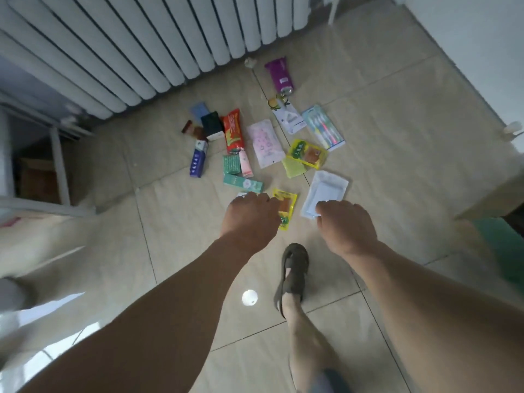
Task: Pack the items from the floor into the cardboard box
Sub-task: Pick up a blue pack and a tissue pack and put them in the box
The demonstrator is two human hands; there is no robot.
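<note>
- Beige tiled floor (382, 137), glossy, with a white radiator (141, 38) along the far wall.
- Packets and small boxes (261, 143) lie scattered near the radiator.
- Both hands reach down: left hand (251, 214) and right hand (344, 225) curled; whether they grip anything, I cannot tell.
- A sandalled foot (293, 272) stands just behind.

I had one wide-angle view only, from the wearer's head, facing steeply down and forward at the beige tiled floor (175, 251). The white ribbed radiator (136, 46) filled the top; both forearms reached in from below it, fairly near.
</note>
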